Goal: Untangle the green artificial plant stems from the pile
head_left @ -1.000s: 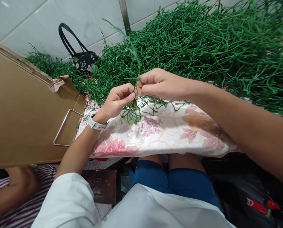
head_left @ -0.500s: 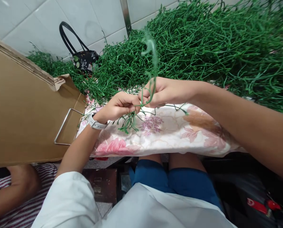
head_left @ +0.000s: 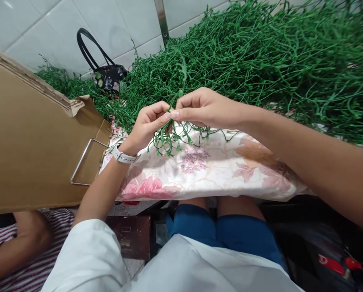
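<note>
Between my two hands is a green artificial plant stem (head_left: pixel 168 138), its thin branches hanging down over the tablecloth and one end rising above the fingers. My left hand (head_left: pixel 149 125), with a white watch on the wrist, pinches it between thumb and fingers. Thumb and fingers of my right hand (head_left: pixel 204 108) close on the same stem, and the fingertips of both hands meet. Just behind them spreads a large heap of green artificial stems (head_left: pixel 248 61). The exact grip points are partly hidden by the fingers.
A floral tablecloth (head_left: pixel 218 178) covers the table. At left stands a cardboard box (head_left: pixel 29 142) beside a bent metal wire frame (head_left: pixel 80 162). A black floral handbag (head_left: pixel 110 77) sits in the heap by the tiled wall. Another person's arm (head_left: pixel 26 243) shows at lower left.
Both hands have moved slightly up and away from me, my right also leftward. The stem's upper end has swung left and lower, and its branches now hang beneath the fingers.
</note>
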A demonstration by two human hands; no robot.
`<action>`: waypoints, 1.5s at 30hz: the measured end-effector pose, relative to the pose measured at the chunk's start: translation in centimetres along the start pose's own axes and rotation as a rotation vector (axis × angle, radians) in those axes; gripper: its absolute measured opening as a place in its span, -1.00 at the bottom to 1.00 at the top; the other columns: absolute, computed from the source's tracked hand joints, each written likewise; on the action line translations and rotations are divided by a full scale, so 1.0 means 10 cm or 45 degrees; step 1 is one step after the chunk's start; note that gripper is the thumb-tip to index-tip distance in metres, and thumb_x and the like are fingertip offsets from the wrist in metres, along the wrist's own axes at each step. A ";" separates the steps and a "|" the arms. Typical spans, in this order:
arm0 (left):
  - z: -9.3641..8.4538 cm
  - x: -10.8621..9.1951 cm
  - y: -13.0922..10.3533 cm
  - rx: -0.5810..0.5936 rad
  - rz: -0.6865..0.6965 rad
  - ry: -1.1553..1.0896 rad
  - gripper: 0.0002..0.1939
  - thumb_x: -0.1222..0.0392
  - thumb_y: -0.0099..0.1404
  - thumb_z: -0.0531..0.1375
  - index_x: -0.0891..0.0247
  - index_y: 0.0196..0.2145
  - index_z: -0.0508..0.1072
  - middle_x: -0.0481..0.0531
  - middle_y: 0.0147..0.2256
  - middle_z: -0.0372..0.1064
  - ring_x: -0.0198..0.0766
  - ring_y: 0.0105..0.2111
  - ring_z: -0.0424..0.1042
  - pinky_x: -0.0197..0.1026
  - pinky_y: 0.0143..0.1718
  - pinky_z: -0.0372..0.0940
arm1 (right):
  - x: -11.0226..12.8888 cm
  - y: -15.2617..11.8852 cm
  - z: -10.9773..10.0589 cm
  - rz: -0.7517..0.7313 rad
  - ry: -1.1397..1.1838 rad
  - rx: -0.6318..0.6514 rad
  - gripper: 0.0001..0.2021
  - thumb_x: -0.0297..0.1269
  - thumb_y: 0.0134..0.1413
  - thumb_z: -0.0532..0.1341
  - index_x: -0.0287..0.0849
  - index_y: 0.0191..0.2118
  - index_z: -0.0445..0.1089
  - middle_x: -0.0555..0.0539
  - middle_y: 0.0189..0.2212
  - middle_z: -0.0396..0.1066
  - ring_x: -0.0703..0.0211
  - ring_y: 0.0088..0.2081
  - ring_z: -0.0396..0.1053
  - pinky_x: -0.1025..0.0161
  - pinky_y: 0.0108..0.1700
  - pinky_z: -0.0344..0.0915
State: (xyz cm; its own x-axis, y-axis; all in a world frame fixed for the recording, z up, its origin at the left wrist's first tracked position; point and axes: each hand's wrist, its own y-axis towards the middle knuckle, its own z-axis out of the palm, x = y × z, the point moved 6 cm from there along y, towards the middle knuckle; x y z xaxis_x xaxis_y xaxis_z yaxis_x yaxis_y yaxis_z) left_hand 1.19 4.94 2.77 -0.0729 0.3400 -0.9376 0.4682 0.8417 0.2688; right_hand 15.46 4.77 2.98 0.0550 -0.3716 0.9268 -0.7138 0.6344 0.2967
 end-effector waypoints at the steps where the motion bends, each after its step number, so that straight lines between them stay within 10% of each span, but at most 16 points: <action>1: -0.01 0.00 0.00 -0.006 0.000 0.007 -0.49 -0.25 0.14 0.47 0.22 -0.46 0.42 -0.11 -0.52 0.27 -0.43 -0.56 0.32 -0.29 -0.51 0.29 | 0.00 0.00 0.00 -0.007 -0.005 0.004 -0.52 0.03 0.30 0.37 -0.19 -0.46 0.25 0.19 -0.64 -0.03 0.45 -0.58 -0.12 0.27 -0.52 -0.22; 11: 0.09 0.01 -0.06 0.135 -0.083 -0.154 -0.56 -0.10 0.29 0.40 0.27 -0.47 0.37 -0.07 -0.54 0.33 -0.41 -0.54 0.34 -0.31 -0.49 0.23 | -0.03 0.02 0.07 -0.069 0.102 0.077 -0.71 -0.42 0.37 0.19 -0.25 -0.46 0.31 0.14 -0.62 0.09 0.46 -0.59 -0.04 0.34 -0.55 -0.15; 24: 0.25 -0.01 -0.14 0.430 -0.149 -0.474 -0.57 -0.04 0.23 0.42 0.28 -0.52 0.36 -0.08 -0.62 0.23 -0.41 -0.64 0.26 -0.29 -0.56 0.20 | 0.02 -0.04 0.19 -0.037 0.462 0.340 -0.62 -0.48 0.29 0.13 -0.17 -0.57 0.12 0.13 -0.66 -0.02 0.44 -0.60 -0.07 0.38 -0.55 -0.04; 38: -0.15 0.09 0.01 -0.132 0.030 -0.211 -0.59 -0.15 0.19 0.48 0.21 -0.31 0.50 -0.09 -0.38 0.43 -0.46 -0.52 0.37 -0.36 -0.56 0.31 | 0.05 -0.05 -0.50 0.008 0.227 -0.389 -0.68 -0.39 0.35 0.28 -0.15 -0.44 0.21 0.07 -0.61 0.39 0.41 -0.64 0.22 0.37 -0.65 -0.04; 45: -0.13 0.05 0.02 -0.153 0.139 -0.114 -0.53 -0.16 0.10 0.53 0.21 -0.31 0.46 -0.10 -0.40 0.33 -0.45 -0.47 0.36 -0.36 -0.51 0.28 | -0.08 -0.01 -0.20 0.021 0.226 -0.075 -0.69 -0.10 0.30 0.41 -0.23 -0.25 0.38 0.22 -0.66 0.06 0.46 -0.65 -0.05 0.36 -0.61 -0.11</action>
State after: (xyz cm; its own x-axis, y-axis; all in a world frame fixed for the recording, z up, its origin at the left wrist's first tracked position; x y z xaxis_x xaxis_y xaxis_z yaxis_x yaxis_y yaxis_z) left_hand 0.09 5.79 2.61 0.0540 0.3976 -0.9160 0.3604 0.8477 0.3892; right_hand 16.82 6.36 2.68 0.1695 -0.2387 0.9562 -0.6736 0.6802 0.2892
